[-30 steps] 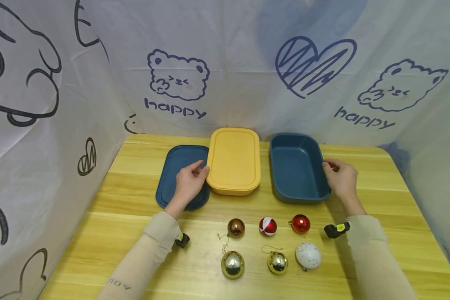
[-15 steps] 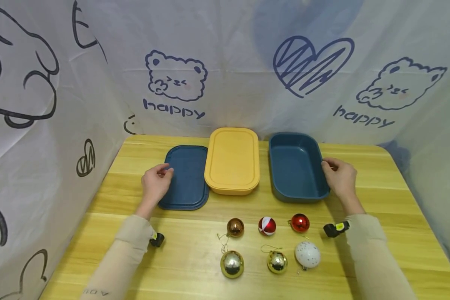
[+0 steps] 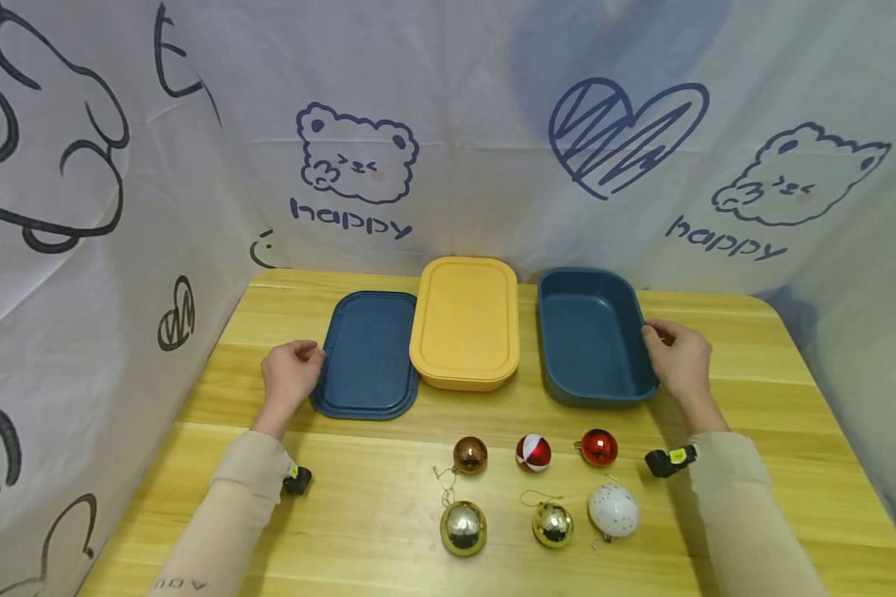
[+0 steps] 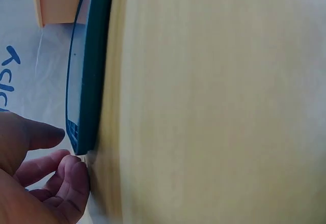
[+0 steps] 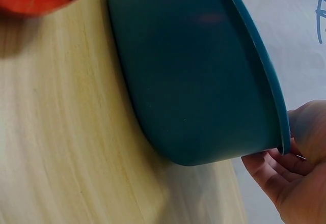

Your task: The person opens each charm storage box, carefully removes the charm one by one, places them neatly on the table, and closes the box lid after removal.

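Observation:
A dark blue lid [image 3: 369,356] lies flat on the table, left of a yellow lidded box [image 3: 465,322]. At the lid's left edge is my left hand [image 3: 291,377]; in the left wrist view its thumb and bent fingers stand apart around the lid's edge [image 4: 91,81], with no firm grip visible. On the right, an open dark blue box [image 3: 593,340] rests on the table. My right hand [image 3: 681,365] pinches that box's right rim, thumb above and fingers beneath, as the right wrist view shows. The inside of the blue box looks bare.
In front of the boxes lie several Christmas baubles: brown [image 3: 469,454], red-and-white [image 3: 533,453], red [image 3: 599,448], gold [image 3: 463,528], a smaller gold one [image 3: 552,525] and speckled white [image 3: 614,510]. A printed cloth [image 3: 485,141] hangs behind the wooden table [image 3: 388,497].
My left hand has moved left, from beside the yellow box across the blue lid to the lid's left edge. My right hand stays on the blue box's rim.

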Tool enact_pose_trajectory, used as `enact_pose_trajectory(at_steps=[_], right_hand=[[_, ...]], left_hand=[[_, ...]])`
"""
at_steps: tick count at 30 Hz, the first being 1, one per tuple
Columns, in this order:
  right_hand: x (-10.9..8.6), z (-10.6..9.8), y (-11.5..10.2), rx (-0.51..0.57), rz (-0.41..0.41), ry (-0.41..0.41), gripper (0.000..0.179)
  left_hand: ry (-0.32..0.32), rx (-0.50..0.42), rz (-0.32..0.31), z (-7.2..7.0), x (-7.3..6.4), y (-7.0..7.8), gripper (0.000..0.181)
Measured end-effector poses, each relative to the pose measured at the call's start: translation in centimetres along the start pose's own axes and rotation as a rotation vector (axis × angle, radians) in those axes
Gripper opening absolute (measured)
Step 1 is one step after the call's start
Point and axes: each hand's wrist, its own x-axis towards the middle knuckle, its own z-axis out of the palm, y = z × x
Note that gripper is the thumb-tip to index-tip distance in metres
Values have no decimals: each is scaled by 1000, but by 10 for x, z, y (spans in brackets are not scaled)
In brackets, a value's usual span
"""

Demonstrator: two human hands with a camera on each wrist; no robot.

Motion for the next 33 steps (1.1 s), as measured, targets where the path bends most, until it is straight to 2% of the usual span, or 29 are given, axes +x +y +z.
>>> enact_pose_trajectory(at_steps=[3,7,12,21,26,33], right_hand=[[-1,0,1,-7,-2,0,35],[-1,0,1,-6,2,-6,35],[-1,0,1,-4,12,-15,37],[-2,1,0,3,32,-21,38],[-2,1,1,2,27,-13,38],[-1,1,1,-4,35,-15,38]], left_hand=[[-35,19,-16,0,0,-2,34],[-51,42,-18,2,3,-4,32],[-37,79,15,4,4,-6,26],[-2,112,24,6,6,-8,25],[12,35,10,3,8,-8,26],[-94,-124,-86,-3,11,-7,37]])
